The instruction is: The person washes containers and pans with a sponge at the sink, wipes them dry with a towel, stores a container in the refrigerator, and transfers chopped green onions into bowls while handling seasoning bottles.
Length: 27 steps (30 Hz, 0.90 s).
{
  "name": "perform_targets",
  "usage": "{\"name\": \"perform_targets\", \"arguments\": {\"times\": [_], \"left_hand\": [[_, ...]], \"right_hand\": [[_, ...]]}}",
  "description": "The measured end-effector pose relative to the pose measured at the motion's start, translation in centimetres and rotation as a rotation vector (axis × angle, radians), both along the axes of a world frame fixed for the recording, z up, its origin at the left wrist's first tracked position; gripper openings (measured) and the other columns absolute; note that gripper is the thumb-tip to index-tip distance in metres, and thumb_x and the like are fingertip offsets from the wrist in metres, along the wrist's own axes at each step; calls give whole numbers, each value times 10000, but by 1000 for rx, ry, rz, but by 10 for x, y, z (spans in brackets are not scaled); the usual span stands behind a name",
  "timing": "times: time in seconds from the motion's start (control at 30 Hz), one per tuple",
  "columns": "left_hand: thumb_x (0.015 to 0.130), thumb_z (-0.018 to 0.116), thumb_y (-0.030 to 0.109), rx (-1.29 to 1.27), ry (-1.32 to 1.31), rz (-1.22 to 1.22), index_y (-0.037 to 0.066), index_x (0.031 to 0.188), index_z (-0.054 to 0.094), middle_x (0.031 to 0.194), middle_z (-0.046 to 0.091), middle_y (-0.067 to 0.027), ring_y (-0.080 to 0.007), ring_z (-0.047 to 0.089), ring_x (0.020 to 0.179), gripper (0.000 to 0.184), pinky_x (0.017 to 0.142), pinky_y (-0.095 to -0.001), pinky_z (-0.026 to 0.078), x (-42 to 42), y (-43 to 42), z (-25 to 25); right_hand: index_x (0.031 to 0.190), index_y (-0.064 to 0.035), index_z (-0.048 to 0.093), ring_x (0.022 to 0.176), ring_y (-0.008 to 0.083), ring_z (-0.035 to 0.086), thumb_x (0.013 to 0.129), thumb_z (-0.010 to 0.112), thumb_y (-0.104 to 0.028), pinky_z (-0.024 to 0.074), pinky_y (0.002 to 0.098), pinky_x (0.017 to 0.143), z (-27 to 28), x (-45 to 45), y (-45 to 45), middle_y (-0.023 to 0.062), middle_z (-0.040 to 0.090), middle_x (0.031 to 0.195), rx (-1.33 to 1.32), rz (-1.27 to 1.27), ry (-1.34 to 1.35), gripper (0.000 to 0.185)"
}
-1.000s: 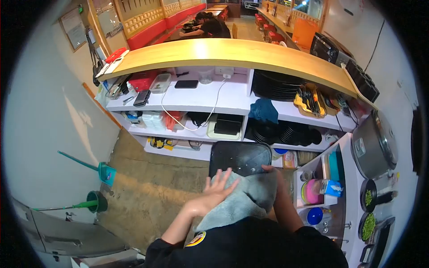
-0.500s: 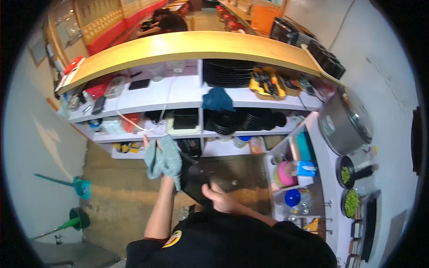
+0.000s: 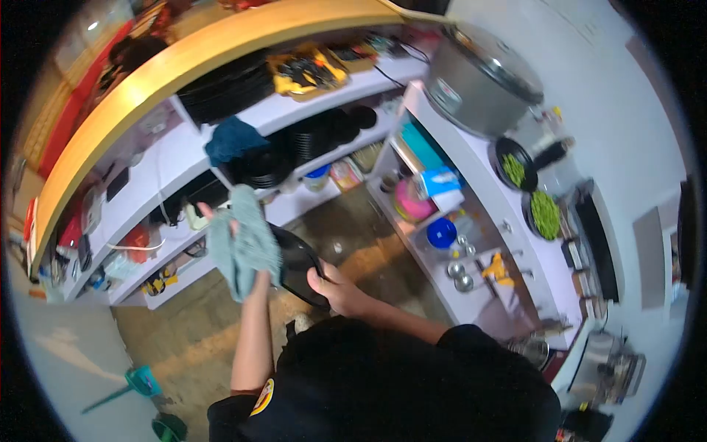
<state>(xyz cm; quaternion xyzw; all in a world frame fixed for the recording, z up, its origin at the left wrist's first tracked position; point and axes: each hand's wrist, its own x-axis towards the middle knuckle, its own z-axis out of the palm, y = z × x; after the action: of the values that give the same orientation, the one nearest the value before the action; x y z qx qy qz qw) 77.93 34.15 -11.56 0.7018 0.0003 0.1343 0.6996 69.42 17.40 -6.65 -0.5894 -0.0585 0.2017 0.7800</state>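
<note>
A black plate (image 3: 296, 259) is tilted in front of my body, its right edge facing me. My right hand (image 3: 342, 293) grips that edge, with the thumb on top. Over the plate's left end hangs a grey-green cloth (image 3: 254, 239), which hides part of it. My left hand (image 3: 233, 226) is closed round the cloth; most of the hand is covered, with fingertips showing at the upper left.
Shelves ahead hold stacked black plates (image 3: 228, 85), a dark blue cloth (image 3: 234, 140) and a yellow utensil box (image 3: 308, 72). To the right, a large grey cooker (image 3: 479, 85) and bowls of green vegetables (image 3: 545, 215) stand on a counter. A dustpan (image 3: 141, 381) is lower left.
My view has turned to the right, showing more of the side counter. The plate's face has tilted, and the cloth now hangs more spread out. Both hands keep their holds.
</note>
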Motion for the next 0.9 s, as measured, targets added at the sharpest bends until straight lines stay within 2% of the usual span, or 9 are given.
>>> {"name": "perform_targets", "arguments": {"times": [0.17, 0.33, 0.47, 0.57, 0.63, 0.67, 0.7, 0.8, 0.9], "left_hand": [[935, 407, 385, -358, 182, -127, -1, 1234, 439, 1187, 498, -120, -251, 461, 1061, 489, 949, -332, 339, 28, -25, -9], [941, 350, 472, -148, -7, -6, -2, 1239, 428, 1183, 502, -103, -228, 471, 1046, 565, 944, -324, 345, 18, -63, 32], [889, 402, 517, -1078, 52, -576, 2, 1233, 436, 1137, 548, -140, -283, 541, 1033, 620, 892, -416, 448, 36, -31, 32], [847, 419, 580, -444, -383, -482, 14, 1051, 513, 976, 563, -112, -249, 542, 862, 608, 799, -377, 447, 20, -37, 51], [818, 431, 622, 6, -641, -377, 22, 929, 565, 868, 573, -93, -226, 543, 748, 624, 737, -351, 446, 0, -45, 66], [804, 437, 643, 243, -753, -312, 26, 868, 591, 814, 578, -84, -214, 543, 690, 639, 706, -338, 445, -12, -48, 77], [797, 475, 471, 261, -798, -239, 48, 609, 527, 633, 561, -96, -241, 525, 573, 465, 563, -378, 412, -22, -63, 100], [852, 414, 435, 68, -172, -270, 18, 690, 562, 698, 589, -126, -242, 540, 628, 472, 593, -354, 435, -12, -44, 90], [864, 433, 414, -470, -335, -325, -14, 930, 574, 880, 606, -143, -251, 573, 811, 456, 727, -337, 468, 7, -7, 94]], "right_hand": [[1247, -42, 449, 991, 119, 478, 923, 473, -371, 381, 282, 872, 13, -13, -41, 39, 545, 1096, 149, -180, 141, 462], [1270, -60, 421, 1057, 161, 494, 884, 540, -333, 423, 332, 871, -11, 2, -78, 60, 514, 1161, 272, -540, 279, 488], [1311, -48, 324, 1233, 250, 374, 845, 564, -296, 363, 394, 979, -54, -4, -109, 106, 400, 1275, 433, -232, 125, 579], [1324, -20, 284, 1286, 353, 313, 872, 467, -347, 313, 440, 1026, 2, -9, -115, 177, 413, 1283, 1130, 126, 579, 587], [1306, 23, 307, 1221, 351, 398, 862, 467, -289, 347, 443, 1006, -15, -21, -113, 193, 445, 1268, 287, -180, -95, 566], [1282, 44, 343, 1141, 335, 471, 829, 491, -201, 395, 425, 966, -36, -9, -125, 200, 474, 1246, 660, -124, 243, 536], [1258, 64, 379, 1062, 318, 544, 796, 516, -114, 442, 408, 927, -56, 2, -137, 207, 504, 1223, 1010, -155, 622, 513], [1220, 12, 430, 942, 274, 604, 708, 493, -68, 534, 375, 789, 2, 0, -136, 188, 564, 1103, 473, -333, 439, 521], [1224, -12, 423, 917, 281, 606, 694, 485, -36, 531, 406, 792, 11, 6, -135, 175, 565, 1069, 488, -470, 353, 534]]}}
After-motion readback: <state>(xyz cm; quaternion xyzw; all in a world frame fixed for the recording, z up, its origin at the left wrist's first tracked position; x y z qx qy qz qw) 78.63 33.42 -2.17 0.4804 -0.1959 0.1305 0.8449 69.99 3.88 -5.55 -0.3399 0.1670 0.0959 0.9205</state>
